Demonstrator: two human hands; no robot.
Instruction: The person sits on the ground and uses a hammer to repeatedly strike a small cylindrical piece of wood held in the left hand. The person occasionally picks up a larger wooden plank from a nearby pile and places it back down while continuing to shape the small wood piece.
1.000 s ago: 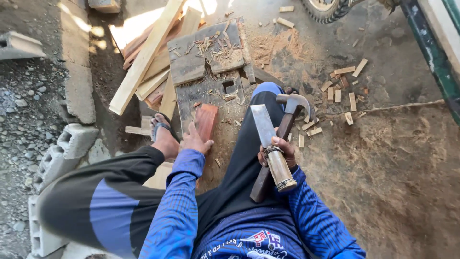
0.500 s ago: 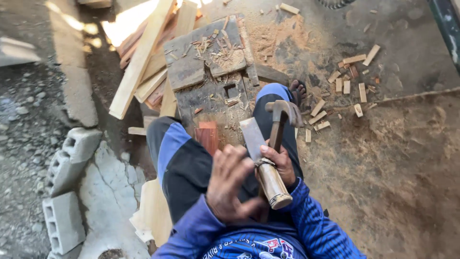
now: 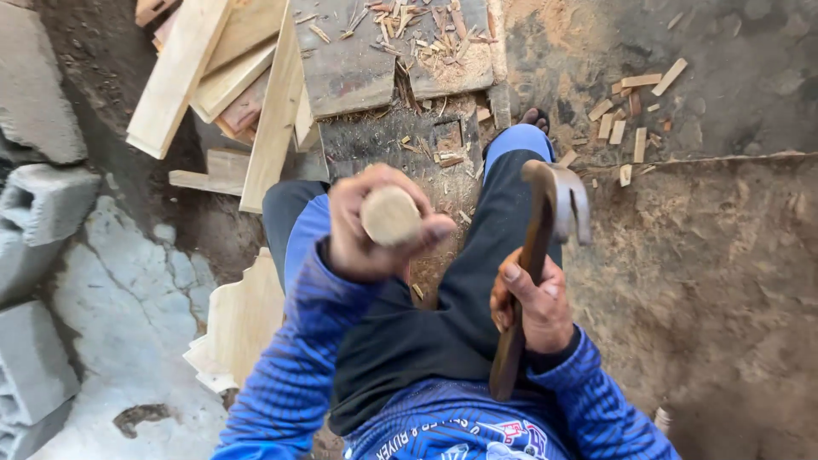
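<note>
Currently left hand wraps a wooden handle, butt end facing the camera, long axis pointing down toward the lap. Right hand grips the hammer mid-shaft, head up and away, shaft running toward the body.

Chisel blade hidden behind left fist; planks cut by top edge.

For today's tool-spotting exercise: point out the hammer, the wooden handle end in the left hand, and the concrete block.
hammer (image 3: pixel 558 192), head view, on its metal head.
handle end (image 3: pixel 390 215), head view, on its round butt face.
concrete block (image 3: pixel 47 200), head view, on its top face.
</note>
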